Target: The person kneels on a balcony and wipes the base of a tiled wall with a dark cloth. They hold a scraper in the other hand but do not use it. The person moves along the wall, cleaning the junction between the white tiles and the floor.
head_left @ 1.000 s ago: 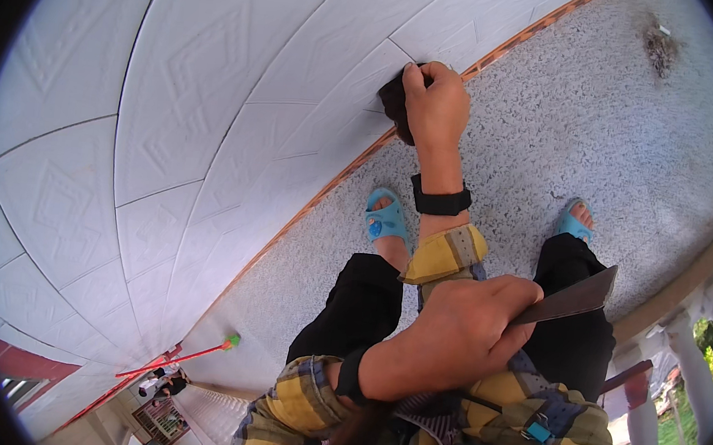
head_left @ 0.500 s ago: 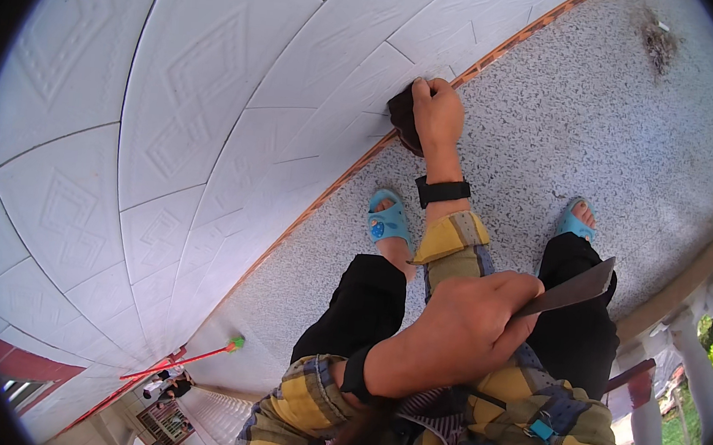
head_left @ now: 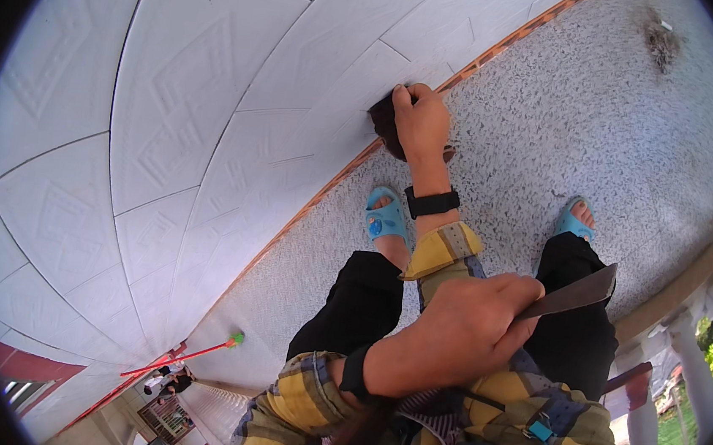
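Note:
My right hand [head_left: 422,127] reaches forward, its fingers closed on a dark brown cloth [head_left: 387,129]. The cloth rests against the foot of the white tiled wall [head_left: 238,127], beside the orange-brown border strip [head_left: 349,167]; part of it is hidden under the hand. Nearer to me, my left hand [head_left: 457,329] crosses over my right forearm in a fist. Out of that fist, pointing right, sticks a flat grey metal scraper blade [head_left: 578,293] that widens toward its end. The scraper's handle is hidden inside the fingers.
My feet in blue sandals [head_left: 387,217] stand on the speckled floor [head_left: 506,163]. A small dirt pile [head_left: 660,47] lies at the far right. White balusters [head_left: 691,370] line the right side. A red-handled broom with a green head [head_left: 234,340] leans at the lower left.
My right hand and the cloth have shifted a little to the left and toward me along the wall's foot. My left hand with the scraper has hardly moved.

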`<state>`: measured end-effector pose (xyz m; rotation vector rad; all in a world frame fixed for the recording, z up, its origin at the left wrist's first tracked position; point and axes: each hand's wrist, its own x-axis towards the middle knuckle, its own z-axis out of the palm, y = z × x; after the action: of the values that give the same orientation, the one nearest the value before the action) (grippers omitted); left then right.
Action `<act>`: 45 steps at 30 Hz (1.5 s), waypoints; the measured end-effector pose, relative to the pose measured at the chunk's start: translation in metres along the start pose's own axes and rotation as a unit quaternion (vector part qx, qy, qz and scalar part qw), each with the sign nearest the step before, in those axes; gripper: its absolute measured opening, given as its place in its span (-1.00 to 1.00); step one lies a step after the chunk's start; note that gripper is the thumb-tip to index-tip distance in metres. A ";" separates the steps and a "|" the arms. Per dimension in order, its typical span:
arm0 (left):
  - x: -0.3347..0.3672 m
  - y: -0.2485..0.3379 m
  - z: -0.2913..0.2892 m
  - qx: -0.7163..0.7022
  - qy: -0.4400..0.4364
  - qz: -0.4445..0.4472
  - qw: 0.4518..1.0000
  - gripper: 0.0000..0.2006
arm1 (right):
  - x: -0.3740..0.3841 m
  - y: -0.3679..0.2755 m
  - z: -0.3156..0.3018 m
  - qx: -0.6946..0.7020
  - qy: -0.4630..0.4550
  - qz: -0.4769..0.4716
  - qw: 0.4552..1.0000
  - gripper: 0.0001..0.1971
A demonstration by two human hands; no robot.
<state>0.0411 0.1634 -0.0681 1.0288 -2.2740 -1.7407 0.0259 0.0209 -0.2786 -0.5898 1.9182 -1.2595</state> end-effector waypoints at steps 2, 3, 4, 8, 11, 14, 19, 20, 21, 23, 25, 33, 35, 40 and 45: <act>0.001 -0.001 0.001 0.004 -0.001 -0.003 1.000 -0.81 | -0.013 0.000 0.010 0.010 0.009 -0.016 1.000 -0.70; 0.001 -0.001 0.001 0.003 0.000 -0.003 1.000 -0.81 | -0.018 0.000 0.014 0.012 0.019 -0.015 1.000 -0.71; 0.001 -0.002 0.000 0.009 -0.005 -0.004 1.000 -0.81 | -0.021 -0.001 0.016 0.010 -0.009 -0.016 1.000 -0.72; -0.001 -0.003 -0.001 0.003 0.000 -0.003 1.000 -0.79 | -0.022 0.000 0.020 0.025 0.038 -0.026 0.999 -0.68; -0.003 -0.003 -0.003 0.008 -0.001 0.002 1.000 -0.77 | -0.021 0.003 0.018 0.030 -0.031 0.022 0.999 -0.71; -0.006 -0.004 -0.005 0.005 -0.001 -0.004 1.000 -0.76 | -0.028 0.004 0.022 0.035 -0.048 -0.035 0.998 -0.71; -0.009 -0.005 -0.009 0.004 0.003 -0.003 1.000 -0.76 | -0.039 -0.001 0.034 0.034 0.028 -0.071 0.997 -0.71; -0.010 -0.006 -0.009 0.007 0.005 -0.002 1.000 -0.77 | -0.040 -0.002 0.036 0.042 0.058 -0.095 0.993 -0.68; -0.011 -0.005 -0.009 0.005 0.009 0.001 1.000 -0.77 | -0.039 -0.002 0.038 0.052 0.099 -0.111 0.988 -0.65; -0.011 -0.005 -0.007 0.011 0.007 0.003 1.000 -0.77 | -0.036 -0.001 0.039 0.012 0.086 -0.108 0.990 -0.66; -0.011 -0.005 -0.005 0.012 0.006 0.002 1.000 -0.78 | -0.032 0.001 0.037 0.022 0.063 -0.070 0.995 -0.67; -0.006 -0.006 -0.005 0.006 0.018 0.021 1.000 -0.75 | -0.057 -0.030 0.023 0.070 0.027 -0.112 0.991 -0.68; -0.008 -0.005 -0.007 0.006 0.018 0.020 1.000 -0.73 | -0.069 -0.045 0.023 0.080 0.025 -0.136 0.987 -0.69; -0.013 -0.002 -0.009 0.003 0.016 0.024 1.000 -0.70 | -0.064 -0.054 0.017 0.041 0.001 -0.072 0.997 -0.68; -0.018 -0.001 -0.012 0.003 0.019 0.027 0.999 -0.67 | -0.064 -0.050 0.022 0.022 0.035 -0.147 0.988 -0.67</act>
<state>0.0608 0.1631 -0.0596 0.9824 -2.2648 -1.6790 0.0810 0.0342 -0.2163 -0.8382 1.9038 -1.5190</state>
